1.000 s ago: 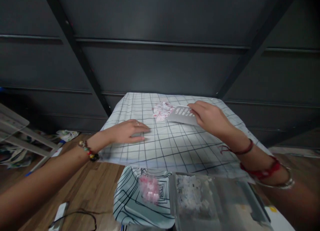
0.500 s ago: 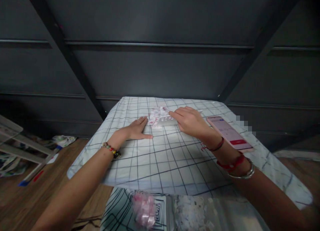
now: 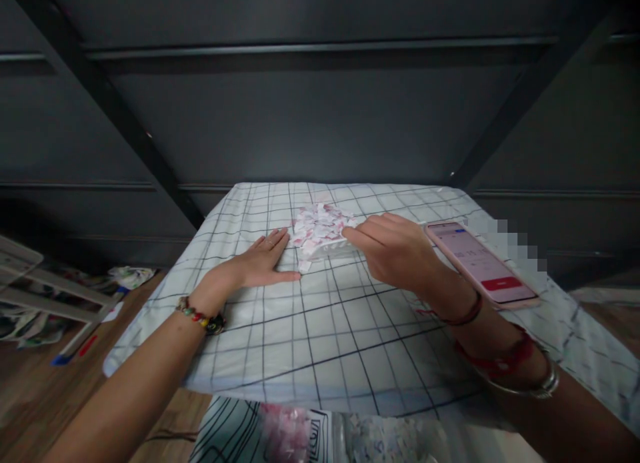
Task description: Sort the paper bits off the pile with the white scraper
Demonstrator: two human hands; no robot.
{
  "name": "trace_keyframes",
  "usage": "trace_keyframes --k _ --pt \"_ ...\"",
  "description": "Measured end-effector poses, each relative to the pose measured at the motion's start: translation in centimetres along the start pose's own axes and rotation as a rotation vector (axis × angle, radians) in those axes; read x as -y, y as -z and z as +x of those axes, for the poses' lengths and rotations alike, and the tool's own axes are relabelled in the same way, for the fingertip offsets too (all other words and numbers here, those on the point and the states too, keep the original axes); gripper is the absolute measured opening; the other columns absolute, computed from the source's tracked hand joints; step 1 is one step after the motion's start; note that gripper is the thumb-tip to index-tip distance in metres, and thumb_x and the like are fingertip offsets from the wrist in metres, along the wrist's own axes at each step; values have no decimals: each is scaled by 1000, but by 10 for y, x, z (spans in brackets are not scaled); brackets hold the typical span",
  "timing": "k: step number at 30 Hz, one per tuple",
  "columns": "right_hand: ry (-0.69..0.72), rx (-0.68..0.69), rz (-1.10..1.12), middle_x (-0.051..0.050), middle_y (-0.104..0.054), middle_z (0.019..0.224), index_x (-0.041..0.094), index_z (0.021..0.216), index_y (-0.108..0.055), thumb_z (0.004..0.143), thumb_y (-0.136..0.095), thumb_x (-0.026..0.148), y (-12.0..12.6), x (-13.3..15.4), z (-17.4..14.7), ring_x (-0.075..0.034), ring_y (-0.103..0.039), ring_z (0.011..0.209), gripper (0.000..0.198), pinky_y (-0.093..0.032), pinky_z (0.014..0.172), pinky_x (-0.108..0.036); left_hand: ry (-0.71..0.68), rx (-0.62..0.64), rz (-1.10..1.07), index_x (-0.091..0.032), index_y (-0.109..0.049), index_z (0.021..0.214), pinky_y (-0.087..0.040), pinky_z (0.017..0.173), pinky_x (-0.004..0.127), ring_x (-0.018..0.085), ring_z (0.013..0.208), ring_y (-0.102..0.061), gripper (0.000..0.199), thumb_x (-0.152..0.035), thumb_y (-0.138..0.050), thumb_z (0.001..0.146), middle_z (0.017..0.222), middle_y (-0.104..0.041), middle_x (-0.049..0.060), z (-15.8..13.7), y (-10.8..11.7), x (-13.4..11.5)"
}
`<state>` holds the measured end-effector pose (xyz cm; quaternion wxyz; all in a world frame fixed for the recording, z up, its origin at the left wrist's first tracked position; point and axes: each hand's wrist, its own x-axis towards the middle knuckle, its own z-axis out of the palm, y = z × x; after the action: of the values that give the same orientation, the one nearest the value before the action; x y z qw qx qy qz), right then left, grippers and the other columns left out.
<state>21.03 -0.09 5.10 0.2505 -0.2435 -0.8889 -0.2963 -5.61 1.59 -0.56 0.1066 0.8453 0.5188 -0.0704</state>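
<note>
A small heap of torn paper scraps (image 3: 323, 224), white with pink marks, lies on the checked cloth (image 3: 300, 323) between my hands. My left hand (image 3: 257, 263) rests flat on the cloth at the heap's left, fingers stretched and thumb out. My right hand (image 3: 390, 249) is closed around the right end of a pale plastic piece (image 3: 330, 251) with a row of slots or teeth. This piece stands against the near side of the scraps; its exact kind is unclear and its right end is hidden by my fingers.
A pink-cased phone (image 3: 475, 263) with a lit screen lies right of my right hand. Below the table's near edge are a bag of pink bits (image 3: 287, 433) and a clear bag of pale scraps (image 3: 390, 439). A dark panelled wall (image 3: 310, 116) rises behind. A grey frame (image 3: 55, 296) stands at left.
The view has shifted slightly closer. The scraps now show more widely behind the plastic piece, which my right hand still holds. My left hand stays flat on the cloth.
</note>
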Motion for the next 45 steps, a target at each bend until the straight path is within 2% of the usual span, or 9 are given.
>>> trace_keyframes --k 6,12,18,25,31,38,45 --pt "18 -11 94 0 -51 59 16 79 -61 74 -36 2 4 1 -2 -13 -37 59 29 -27 58 -27 -19 0 -13 -6 -1 145 -8 110 46 34 137 1 101 -76 -31 79 150 5 19 -1 1 -1" --pt "-36 -37 -9 -2 -56 63 13 85 -63 75 -36 -1 3 -3 -4 -14 -42 61 32 -29 59 -27 18 38 -17 -3 1 144 -7 110 44 32 137 3 103 -76 -30 78 149 7 19 -3 5 -5" --pt "-4 38 140 -1 -56 64 16 86 -63 77 -37 2 2 -4 -6 -13 -43 62 31 -31 61 -26 9 19 -15 -4 -2 144 -9 110 45 34 137 0 101 -75 -32 78 150 3 20 -3 5 -4" --pt "-70 -5 34 -2 -60 67 13 91 -64 74 -37 -2 -2 -5 -8 -13 -46 64 35 -32 61 -27 13 35 -21 -1 -2 143 -7 111 42 32 137 2 103 -75 -31 79 149 5 20 -3 7 -6" --pt "9 4 33 -1 -54 59 14 78 -63 72 -38 0 6 -6 -6 -13 -41 58 30 -30 57 -26 7 27 -33 -1 -3 144 -7 111 43 32 137 3 105 -78 -28 77 149 6 20 -4 6 -5" --pt "10 -53 7 -1 -52 58 15 77 -63 73 -38 2 10 -11 -9 -13 -41 58 28 -30 57 -26 -4 17 -5 0 -3 144 -7 111 42 32 137 2 105 -79 -25 77 149 6 19 -4 3 -1" --pt "25 -38 81 1 -46 54 16 70 -60 71 -39 3 15 -17 -12 -13 -38 55 24 -29 54 -26 -3 13 30 1 -4 143 -8 111 40 31 138 0 105 -79 -23 77 149 4 20 -4 4 -3"
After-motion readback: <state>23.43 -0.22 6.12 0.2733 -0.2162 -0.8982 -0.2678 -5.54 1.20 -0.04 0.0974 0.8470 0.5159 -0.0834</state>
